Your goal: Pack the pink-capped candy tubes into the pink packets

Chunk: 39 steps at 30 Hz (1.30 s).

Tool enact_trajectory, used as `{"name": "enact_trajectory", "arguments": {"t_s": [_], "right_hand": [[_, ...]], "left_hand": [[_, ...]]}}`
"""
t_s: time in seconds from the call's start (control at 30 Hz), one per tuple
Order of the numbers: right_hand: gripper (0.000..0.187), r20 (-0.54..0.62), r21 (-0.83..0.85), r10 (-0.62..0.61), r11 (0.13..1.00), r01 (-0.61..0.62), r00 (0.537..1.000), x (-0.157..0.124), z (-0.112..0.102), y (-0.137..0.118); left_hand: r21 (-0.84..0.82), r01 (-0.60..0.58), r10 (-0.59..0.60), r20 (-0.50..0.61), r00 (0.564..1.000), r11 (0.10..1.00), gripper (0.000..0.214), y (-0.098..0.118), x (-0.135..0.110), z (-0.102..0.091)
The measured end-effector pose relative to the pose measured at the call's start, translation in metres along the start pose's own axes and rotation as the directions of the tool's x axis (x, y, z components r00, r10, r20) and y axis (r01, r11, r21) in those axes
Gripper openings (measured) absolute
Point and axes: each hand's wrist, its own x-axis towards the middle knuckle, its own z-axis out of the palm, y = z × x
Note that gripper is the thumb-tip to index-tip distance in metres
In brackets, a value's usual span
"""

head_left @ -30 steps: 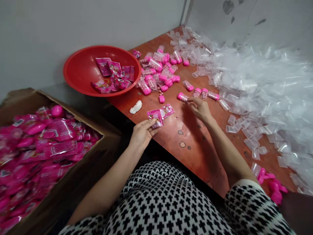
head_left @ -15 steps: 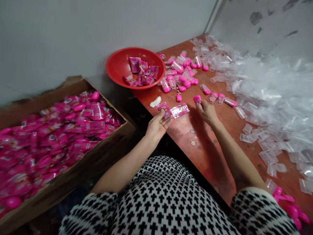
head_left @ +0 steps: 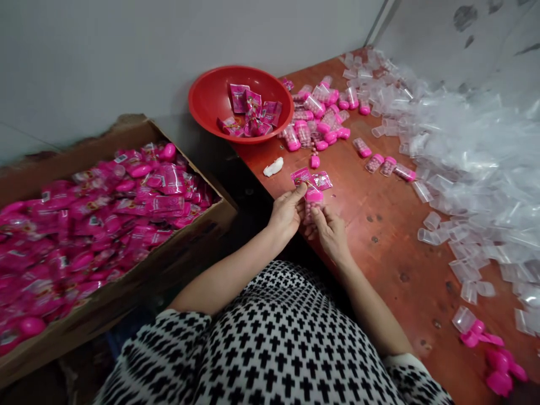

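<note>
My left hand (head_left: 286, 217) is closed on a pink printed sachet (head_left: 300, 175), thumb on its near end. My right hand (head_left: 334, 232) comes up beside it, closed on a small clear bottle (head_left: 314, 209) with a pink cap and pale pink beads inside. The capped end of the bottle touches or overlaps the sachet; whether it is inside the opening I cannot tell. Just behind lies a second pink sachet (head_left: 323, 180) on the table. A crumpled white wad (head_left: 273, 167) rests at the table edge, left of the sachets.
A red bowl (head_left: 202, 107) holding several sachets stands at the table's back left corner. Filled bottles (head_left: 314, 105) are heaped beside it. Clear empty tubes (head_left: 476, 169) cover the right side. A cardboard box (head_left: 169, 253) full of pink packets stands left. Pink plastic parts (head_left: 500, 363) lie near right.
My right hand has brought the bottle left and nearer to me, meeting the sachet in my left hand. My left hand has shifted slightly right. The view has turned a little.
</note>
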Motion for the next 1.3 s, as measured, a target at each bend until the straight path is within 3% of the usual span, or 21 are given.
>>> {"name": "enact_trajectory", "arguments": {"t_s": [0.17,0.3,0.47,0.7,0.9,1.07,1.3], "right_hand": [[0.031,0.030,0.182,0.028,0.983,-0.033,0.999,-0.001,0.000,0.001],[0.030,-0.027,0.087,-0.061,0.994,0.064,0.998,0.000,-0.001,0.006],[0.028,-0.056,0.044,-0.084,0.995,0.087,0.995,0.000,-0.004,0.010],[0.035,0.109,0.378,0.044,0.922,-0.082,0.993,0.003,-0.012,0.002],[0.029,-0.068,0.338,0.008,0.941,0.016,0.998,0.001,-0.010,-0.001],[0.029,-0.098,0.432,-0.003,0.901,0.046,0.995,-0.004,-0.012,0.005],[0.022,-0.272,0.409,0.020,0.907,0.097,0.962,-0.011,-0.004,0.008]], "left_hand": [[0.141,-0.076,0.057,0.132,0.990,0.987,0.042,0.002,-0.001,0.000],[0.221,-0.082,0.031,0.226,0.974,0.972,0.041,0.003,-0.002,0.000],[0.323,-0.073,-0.007,0.239,0.971,0.943,0.037,0.003,-0.004,0.001],[0.452,-0.092,-0.072,0.333,0.940,0.887,0.034,0.010,0.000,0.003],[0.482,-0.139,-0.014,0.301,0.954,0.865,0.031,0.004,0.001,-0.001],[0.379,-0.141,0.061,0.215,0.975,0.915,0.030,0.005,0.002,-0.001],[0.350,-0.100,0.026,0.210,0.977,0.931,0.032,-0.001,-0.002,0.002]]}}
